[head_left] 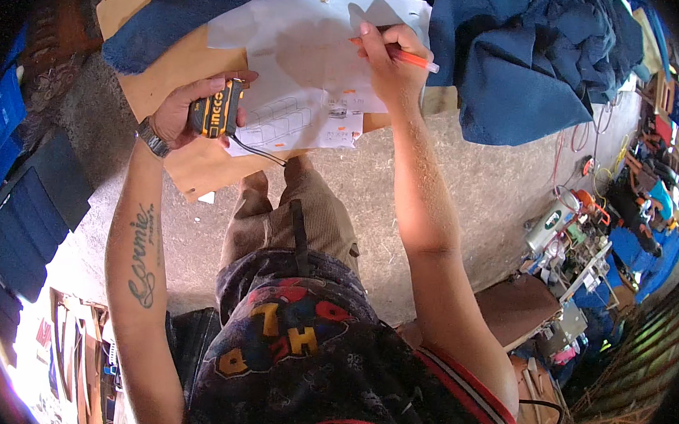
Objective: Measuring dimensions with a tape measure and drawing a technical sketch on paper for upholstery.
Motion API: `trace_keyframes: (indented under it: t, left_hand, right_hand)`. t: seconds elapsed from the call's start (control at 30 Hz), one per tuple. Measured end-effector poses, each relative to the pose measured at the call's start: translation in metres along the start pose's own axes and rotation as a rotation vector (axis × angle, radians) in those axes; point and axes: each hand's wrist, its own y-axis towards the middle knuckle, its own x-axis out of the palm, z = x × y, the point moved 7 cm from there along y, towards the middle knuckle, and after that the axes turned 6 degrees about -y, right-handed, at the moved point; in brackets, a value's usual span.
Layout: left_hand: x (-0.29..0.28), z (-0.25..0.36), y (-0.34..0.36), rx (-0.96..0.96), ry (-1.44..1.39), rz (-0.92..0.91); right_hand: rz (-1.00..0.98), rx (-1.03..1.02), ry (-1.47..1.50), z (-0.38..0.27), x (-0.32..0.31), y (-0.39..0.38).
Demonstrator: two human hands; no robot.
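My left hand (185, 111) is wrapped round a black and yellow tape measure (216, 110), whose dark wrist cord (258, 153) dangles toward my legs. The tape measure is over the left edge of white paper sheets (287, 66). In my right hand (397, 66) is an orange marker pen (413, 58), held between thumb and fingers above the upper right of the paper. A drawing of box-like shapes (279, 121) with small orange marks covers the lower sheet. The paper lies on a tan board (160, 81).
Dark blue fabric (187, 24) lies along the board's far side, and a crumpled blue heap (523, 67) sits at the right. A silver tank (553, 221), hoses and tools crowd the floor farther right. Dark blue padded panels (28, 214) stand at the left.
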Motion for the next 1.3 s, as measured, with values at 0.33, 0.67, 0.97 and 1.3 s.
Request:
trace_keyframes:
  t: [0.33, 0.67, 0.97, 1.3]
  left_hand:
    - [-0.001, -0.001, 0.001, 0.008, -0.013, -0.036]
    - [0.002, 0.001, 0.001, 0.008, -0.016, -0.045]
    - [0.000, -0.002, 0.001, 0.008, -0.054, -0.021]
    - [0.001, -0.002, 0.002, 0.020, -0.047, -0.045]
  right_hand:
    - [0.022, 0.004, -0.005, -0.001, 0.000, -0.001]
    - [0.022, -0.009, -0.032, 0.007, -0.001, -0.002]
    - [0.046, -0.028, -0.012, 0.000, -0.008, -0.004]
    - [0.077, -0.073, -0.078, -0.005, -0.008, -0.003]
